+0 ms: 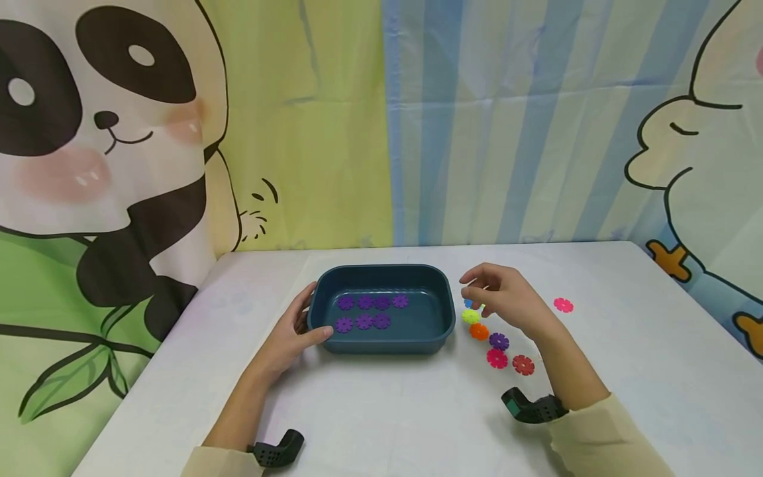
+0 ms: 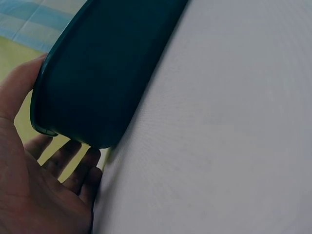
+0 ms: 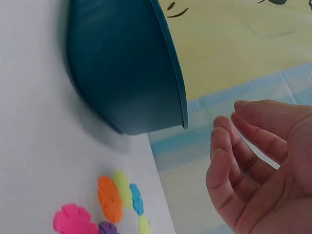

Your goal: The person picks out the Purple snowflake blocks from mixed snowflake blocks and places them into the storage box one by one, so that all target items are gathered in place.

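A dark teal plastic tray (image 1: 381, 346) stands on the table with two rows of purple flower-shaped discs (image 1: 364, 322) lying flat inside. My left hand (image 1: 289, 339) grips its left end, thumb at the front corner and fingers along the side; the left wrist view shows this hand (image 2: 48, 180) against the tray's end (image 2: 97, 78). Beyond the tray's right end, my right hand (image 1: 501, 296) hovers above loose coloured discs. Loosely bent, its fingers (image 3: 222, 180) hold nothing in the right wrist view. Part of a blue disc (image 1: 468, 304) is hidden under this hand.
Right of the tray lie a yellow-green disc (image 1: 471, 317), an orange disc (image 1: 479, 332), a purple disc (image 1: 499, 341), a pink disc (image 1: 497, 358) and a red disc (image 1: 523, 365). Another pink disc (image 1: 563, 305) lies farther right. A printed curtain (image 1: 507, 132) hangs behind the white table (image 1: 405, 411).
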`<control>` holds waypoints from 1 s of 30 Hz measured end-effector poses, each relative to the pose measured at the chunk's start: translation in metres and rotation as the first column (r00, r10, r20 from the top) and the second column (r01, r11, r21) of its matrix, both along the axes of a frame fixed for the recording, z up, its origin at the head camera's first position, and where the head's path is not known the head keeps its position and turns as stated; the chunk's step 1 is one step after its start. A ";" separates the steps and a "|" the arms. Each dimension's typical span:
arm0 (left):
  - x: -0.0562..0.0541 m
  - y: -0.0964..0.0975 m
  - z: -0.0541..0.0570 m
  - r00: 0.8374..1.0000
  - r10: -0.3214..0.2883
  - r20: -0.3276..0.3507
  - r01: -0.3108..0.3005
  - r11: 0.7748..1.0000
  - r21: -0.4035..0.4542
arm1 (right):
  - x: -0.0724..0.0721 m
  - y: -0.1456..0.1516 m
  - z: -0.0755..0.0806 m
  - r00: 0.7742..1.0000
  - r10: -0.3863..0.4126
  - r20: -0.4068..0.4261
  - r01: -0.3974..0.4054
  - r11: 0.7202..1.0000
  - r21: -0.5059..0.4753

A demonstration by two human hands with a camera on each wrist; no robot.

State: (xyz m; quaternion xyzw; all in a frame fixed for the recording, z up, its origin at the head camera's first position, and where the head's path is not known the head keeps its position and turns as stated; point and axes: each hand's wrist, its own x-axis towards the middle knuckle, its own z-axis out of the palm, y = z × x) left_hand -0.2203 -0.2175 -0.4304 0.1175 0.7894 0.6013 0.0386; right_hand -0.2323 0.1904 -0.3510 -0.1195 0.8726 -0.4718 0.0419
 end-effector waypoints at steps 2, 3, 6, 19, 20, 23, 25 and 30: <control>0.000 0.000 0.000 1.000 0.000 0.000 0.000 1.000 0.001 | 0.000 0.004 0.000 1.000 -0.006 0.009 0.006 1.000 0.007; 0.000 0.000 0.000 1.000 0.000 -0.001 0.000 1.000 0.001 | 0.000 0.006 0.000 1.000 -0.005 0.013 0.005 1.000 0.009; 0.000 0.000 0.000 1.000 0.000 -0.002 0.000 1.000 -0.001 | 0.001 0.012 -0.001 1.000 -0.001 0.030 0.000 1.000 0.018; 0.001 0.000 0.001 1.000 0.000 0.000 0.000 1.000 0.001 | -0.002 0.045 -0.015 0.991 0.037 0.127 -0.048 0.996 0.081; 0.001 0.000 0.001 1.000 -0.001 0.000 0.001 1.000 0.002 | -0.003 0.047 -0.017 0.990 0.038 0.134 -0.050 0.995 0.087; 0.001 0.000 0.001 1.000 -0.002 0.000 0.002 1.000 0.003 | -0.004 0.052 -0.019 0.986 0.049 0.158 -0.065 0.993 0.100; 0.001 0.000 0.001 1.000 -0.002 0.000 0.002 1.000 0.003 | -0.004 0.055 -0.021 0.983 0.059 0.176 -0.078 0.991 0.105; 0.001 0.000 0.001 1.000 -0.004 0.001 0.004 1.000 0.004 | -0.003 0.061 -0.025 0.972 0.078 0.224 -0.108 0.986 0.128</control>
